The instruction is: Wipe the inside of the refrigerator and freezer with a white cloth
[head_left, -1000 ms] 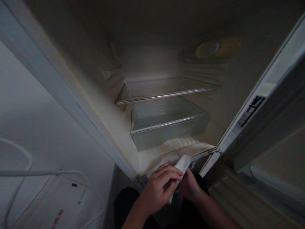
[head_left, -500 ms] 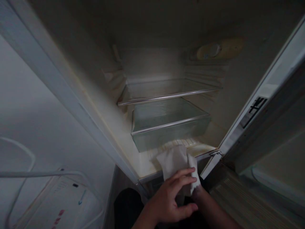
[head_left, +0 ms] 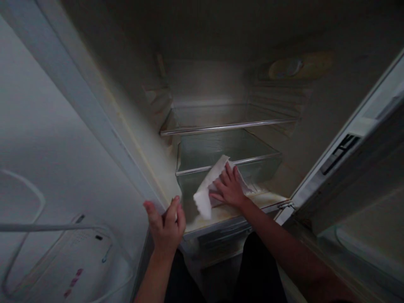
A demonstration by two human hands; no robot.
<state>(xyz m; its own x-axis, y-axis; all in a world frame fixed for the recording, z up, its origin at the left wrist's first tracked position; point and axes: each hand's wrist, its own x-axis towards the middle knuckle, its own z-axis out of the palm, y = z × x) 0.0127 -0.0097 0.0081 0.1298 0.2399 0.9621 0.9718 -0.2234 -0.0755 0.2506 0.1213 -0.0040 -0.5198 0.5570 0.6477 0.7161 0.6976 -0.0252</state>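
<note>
An empty fridge stands open in front of me, dimly lit. My right hand [head_left: 229,188] lies inside it with fingers spread flat on a white cloth [head_left: 206,193], pressing the cloth against the clear drawer [head_left: 259,166] and the stained fridge floor [head_left: 268,197]. One edge of the cloth folds up to the left. My left hand [head_left: 166,223] grips the front edge of the fridge's left side wall [head_left: 126,126], fingers curled round it.
Two glass shelves [head_left: 230,124] sit above the drawer. A yellowish lamp housing [head_left: 299,65] is on the right inner wall. The open fridge door [head_left: 362,160] stands at the right. A white wall and a white appliance with tubing [head_left: 78,256] are at the left.
Both hands held the cloth together below the fridge opening. Now the right hand has carried it up into the fridge, and the left hand has let go and taken hold of the left wall's edge.
</note>
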